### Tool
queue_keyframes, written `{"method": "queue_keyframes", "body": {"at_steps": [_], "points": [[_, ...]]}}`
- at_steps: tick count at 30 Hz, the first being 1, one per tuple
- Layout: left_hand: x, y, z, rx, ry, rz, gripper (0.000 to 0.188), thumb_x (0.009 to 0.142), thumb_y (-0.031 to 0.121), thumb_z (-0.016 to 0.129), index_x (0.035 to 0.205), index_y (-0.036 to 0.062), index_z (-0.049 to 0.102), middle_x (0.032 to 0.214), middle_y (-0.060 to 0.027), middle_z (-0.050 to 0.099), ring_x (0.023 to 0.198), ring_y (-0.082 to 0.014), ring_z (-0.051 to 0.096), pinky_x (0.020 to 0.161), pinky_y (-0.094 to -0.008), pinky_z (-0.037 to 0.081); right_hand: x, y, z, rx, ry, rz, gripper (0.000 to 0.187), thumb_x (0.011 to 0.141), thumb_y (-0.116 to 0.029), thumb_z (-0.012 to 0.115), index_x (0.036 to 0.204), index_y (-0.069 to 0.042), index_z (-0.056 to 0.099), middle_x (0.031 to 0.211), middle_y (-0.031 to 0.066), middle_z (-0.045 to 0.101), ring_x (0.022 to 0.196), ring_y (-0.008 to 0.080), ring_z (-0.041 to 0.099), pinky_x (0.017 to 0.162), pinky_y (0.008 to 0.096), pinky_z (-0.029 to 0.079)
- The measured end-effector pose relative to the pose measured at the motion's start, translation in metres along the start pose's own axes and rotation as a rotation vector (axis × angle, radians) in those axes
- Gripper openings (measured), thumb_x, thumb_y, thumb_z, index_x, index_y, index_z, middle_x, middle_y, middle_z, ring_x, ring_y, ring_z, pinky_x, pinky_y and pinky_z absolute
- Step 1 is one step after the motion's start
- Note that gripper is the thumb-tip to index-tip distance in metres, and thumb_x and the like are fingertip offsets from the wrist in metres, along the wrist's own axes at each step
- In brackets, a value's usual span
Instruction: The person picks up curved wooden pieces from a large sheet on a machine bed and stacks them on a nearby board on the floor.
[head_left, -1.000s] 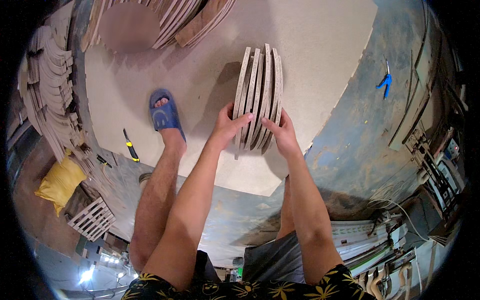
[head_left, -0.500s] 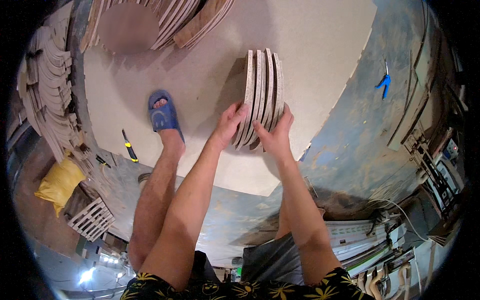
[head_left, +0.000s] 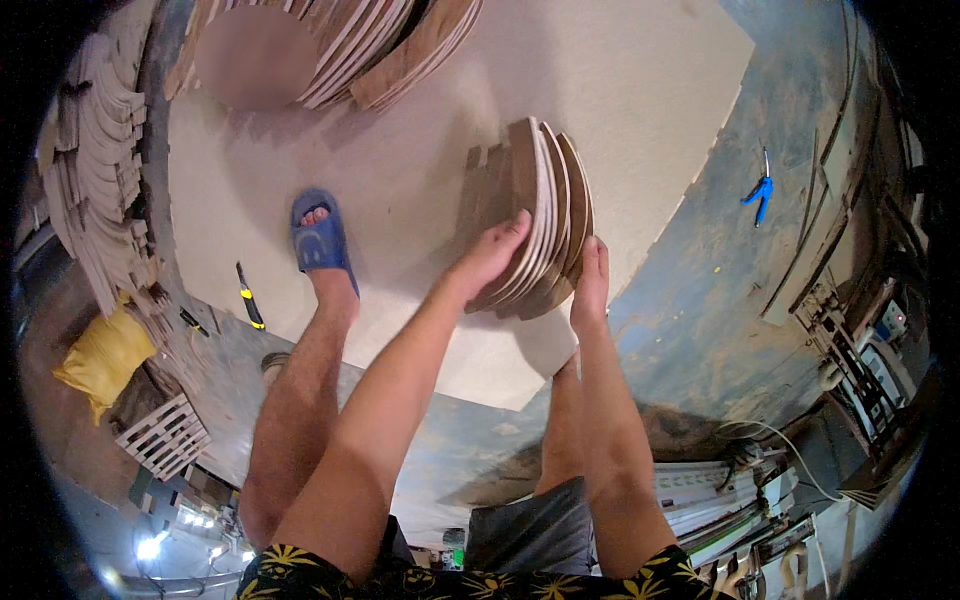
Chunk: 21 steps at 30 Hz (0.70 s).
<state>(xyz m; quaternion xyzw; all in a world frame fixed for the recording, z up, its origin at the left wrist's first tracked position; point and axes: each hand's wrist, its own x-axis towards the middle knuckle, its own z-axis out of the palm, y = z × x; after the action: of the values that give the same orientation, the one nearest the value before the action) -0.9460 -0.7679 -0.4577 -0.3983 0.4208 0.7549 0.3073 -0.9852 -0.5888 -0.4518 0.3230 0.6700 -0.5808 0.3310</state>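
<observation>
Several curved wooden strips (head_left: 548, 215) stand on edge in a bundle over the pale board (head_left: 640, 120). Their upper ends fan slightly apart. My left hand (head_left: 497, 252) grips the bundle's left side, thumb near the top edges and the other fingers mostly hidden. Against the right side lies my right hand (head_left: 592, 285), its fingers pointing up along the outermost strip. Between them the two hands clasp the bundle. A shadow falls on the board to its left.
More curved wooden pieces (head_left: 420, 50) lie stacked at the far left of the board. My blue slipper (head_left: 320, 235) rests on it. A yellow-black utility knife (head_left: 250, 300) lies near its left edge. A blue-handled tool (head_left: 762, 198) lies on the floor at right; a yellow sack (head_left: 105, 360) sits at left.
The bundle has turned and shifted slightly right and nearer, showing more of the strips' broad faces. My right hand has moved from the near end onto the right side.
</observation>
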Motion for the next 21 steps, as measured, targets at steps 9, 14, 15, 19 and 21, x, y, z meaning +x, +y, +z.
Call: {"method": "queue_keyframes", "body": {"at_steps": [9, 14, 15, 19, 21], "points": [[-0.013, 0.051, 0.044, 0.336, 0.227, 0.106, 0.077, 0.100, 0.061, 0.038, 0.138, -0.0050, 0.047, 0.130, -0.0283, 0.059, 0.127, -0.0410, 0.053, 0.107, -0.0424, 0.040, 0.029, -0.022, 0.041, 0.269, 0.034, -0.044, 0.033, 0.106, -0.022, 0.042, 0.132, -0.003, 0.048, 0.119, 0.0086, 0.060, 0.106, 0.0183, 0.057, 0.095, 0.0331, 0.046], [0.018, 0.134, 0.029, 0.429, 0.318, 0.152, 0.074, 0.101, 0.059, 0.038, 0.131, -0.0081, 0.051, 0.129, -0.0298, 0.058, 0.124, -0.0407, 0.055, 0.107, -0.0433, 0.039, 0.082, -0.078, 0.091, 0.394, -0.056, -0.051, 0.034, 0.107, -0.023, 0.041, 0.133, -0.003, 0.048, 0.120, 0.0094, 0.061, 0.108, 0.0203, 0.058, 0.095, 0.0353, 0.048], [0.020, 0.157, 0.028, 0.523, 0.360, 0.146, 0.075, 0.101, 0.059, 0.036, 0.132, -0.0084, 0.049, 0.132, -0.0322, 0.055, 0.128, -0.0443, 0.052, 0.108, -0.0453, 0.038, 0.092, -0.094, 0.101, 0.384, -0.078, -0.038, 0.034, 0.107, -0.024, 0.041, 0.132, -0.002, 0.049, 0.119, 0.0092, 0.061, 0.108, 0.0204, 0.058, 0.094, 0.0355, 0.048], [0.049, 0.217, 0.010, 0.632, 0.377, 0.235, 0.070, 0.102, 0.050, 0.037, 0.135, -0.0110, 0.044, 0.136, -0.0347, 0.051, 0.130, -0.0461, 0.048, 0.111, -0.0462, 0.035, 0.144, -0.132, 0.144, 0.403, -0.124, -0.086, 0.033, 0.106, -0.025, 0.044, 0.129, -0.001, 0.047, 0.115, 0.0118, 0.061, 0.105, 0.0217, 0.059, 0.093, 0.0367, 0.049], [0.066, 0.239, 0.001, 0.666, 0.365, 0.252, 0.067, 0.102, 0.046, 0.037, 0.137, -0.0109, 0.042, 0.137, -0.0339, 0.050, 0.131, -0.0455, 0.047, 0.111, -0.0462, 0.035, 0.167, -0.145, 0.158, 0.368, -0.100, -0.048, 0.034, 0.104, -0.026, 0.048, 0.127, -0.001, 0.045, 0.112, 0.0152, 0.060, 0.101, 0.0236, 0.059, 0.090, 0.0386, 0.050]]}}
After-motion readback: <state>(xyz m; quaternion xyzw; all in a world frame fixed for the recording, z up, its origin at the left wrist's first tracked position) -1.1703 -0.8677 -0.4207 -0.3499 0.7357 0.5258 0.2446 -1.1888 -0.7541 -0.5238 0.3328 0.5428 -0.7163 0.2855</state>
